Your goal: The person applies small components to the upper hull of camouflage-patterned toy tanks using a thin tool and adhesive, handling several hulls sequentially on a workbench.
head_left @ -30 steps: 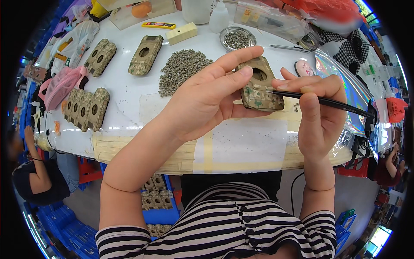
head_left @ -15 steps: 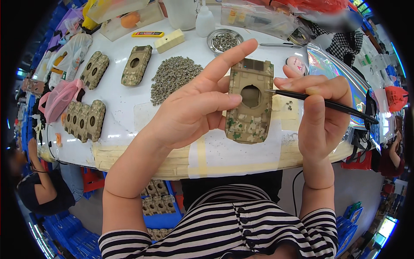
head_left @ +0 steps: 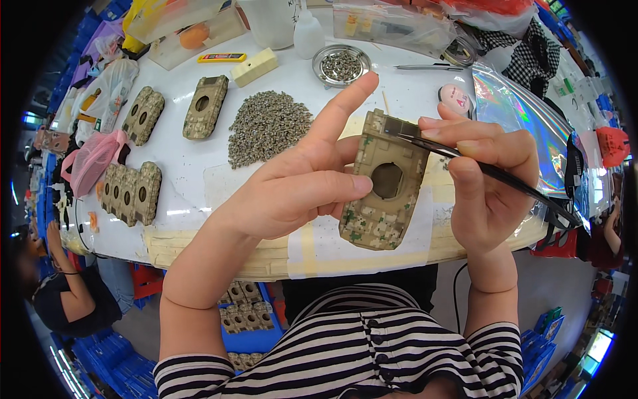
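A camouflage toy tank hull (head_left: 382, 213) with a round hole in its top is gripped along its left side by my left hand (head_left: 292, 173). The thumb lies beside the hole, and the index finger points up and away. My right hand (head_left: 495, 176) is closed around black tweezers (head_left: 508, 178). Their tips lie over the dark grille panel at the hull's far end; whether they touch it or hold anything, I cannot tell. Left of my hands is a heap of small metal parts (head_left: 269, 126). More such parts fill a round metal dish (head_left: 341, 66).
Other tank hulls (head_left: 205, 108) stand at the left of the table, some in a row (head_left: 131, 193). A yellow cutter (head_left: 222, 58), a cream block (head_left: 254, 68) and a white squeeze bottle (head_left: 308, 34) lie farther back. A round pink-topped container (head_left: 455, 100) sits right. Another person (head_left: 73, 292) is at far left.
The hull has come nearer to me and tilted, its far end leaning right. The tweezer tips have gone from beside the round hole to the grille panel at the far end.
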### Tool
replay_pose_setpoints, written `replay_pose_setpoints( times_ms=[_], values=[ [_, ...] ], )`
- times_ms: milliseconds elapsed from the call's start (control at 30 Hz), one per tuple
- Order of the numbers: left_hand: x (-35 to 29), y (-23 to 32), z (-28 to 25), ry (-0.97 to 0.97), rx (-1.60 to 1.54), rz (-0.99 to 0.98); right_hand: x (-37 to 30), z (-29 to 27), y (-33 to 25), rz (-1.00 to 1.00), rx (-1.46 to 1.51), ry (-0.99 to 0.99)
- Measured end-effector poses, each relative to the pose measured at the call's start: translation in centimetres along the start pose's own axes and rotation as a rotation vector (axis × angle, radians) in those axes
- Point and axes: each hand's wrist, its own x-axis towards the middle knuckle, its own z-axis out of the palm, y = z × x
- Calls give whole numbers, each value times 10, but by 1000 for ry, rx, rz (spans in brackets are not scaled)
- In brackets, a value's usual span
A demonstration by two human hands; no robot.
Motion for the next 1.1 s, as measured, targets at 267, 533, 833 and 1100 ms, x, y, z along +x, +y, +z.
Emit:
replay_pose_setpoints(
  times_ms=[267, 533, 833, 1100],
  values=[
    [0, -7, -3, -30, 24, 62, -1, 8, 6, 9, 69, 62],
    [0, -9, -5, -48, 69, 108, -1, 9, 6, -11, 50, 50],
    [0, -9, -5, -54, 76, 125, -1, 10, 7, -2, 39, 70],
    [2, -11, -5, -59, 75, 132, -1, 9, 8, 6, 26, 77]
  ],
)
